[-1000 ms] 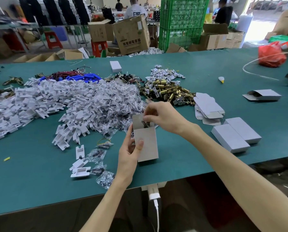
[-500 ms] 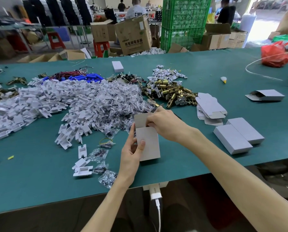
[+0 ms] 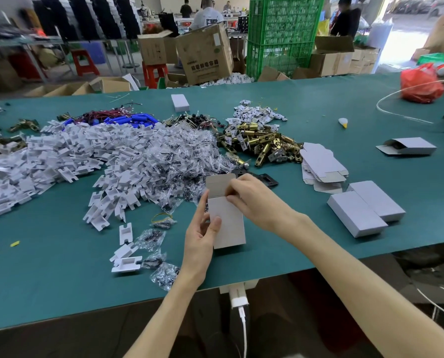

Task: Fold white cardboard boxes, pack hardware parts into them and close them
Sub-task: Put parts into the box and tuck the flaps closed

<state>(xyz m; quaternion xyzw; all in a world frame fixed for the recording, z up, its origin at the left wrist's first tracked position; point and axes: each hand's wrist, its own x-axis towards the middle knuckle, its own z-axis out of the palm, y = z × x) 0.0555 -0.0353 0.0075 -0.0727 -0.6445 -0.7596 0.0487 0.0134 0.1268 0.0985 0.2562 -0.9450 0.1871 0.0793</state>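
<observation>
I hold a small white cardboard box [image 3: 228,226] upright over the green table [image 3: 60,267], near its front edge. My left hand [image 3: 202,236] grips the box's left side, thumb on its front face. My right hand [image 3: 251,200] pinches the box's upper right corner, next to the raised top flap [image 3: 217,183]. What is inside the box is hidden. Two closed white boxes [image 3: 365,210] lie side by side to the right. A stack of flat box blanks [image 3: 321,166] lies behind them, beside a heap of brass latch parts [image 3: 262,143].
White plastic pieces [image 3: 60,156] and small bags of screws [image 3: 174,161] cover the table's left and middle. A half-open box [image 3: 407,146] and a red bag [image 3: 422,83] lie at the right. Cartons, green crates [image 3: 282,34] and people stand beyond the far edge.
My right hand's fingers have come out of the box's open top and now pinch its upper right corner. The left hand keeps its grip on the box.
</observation>
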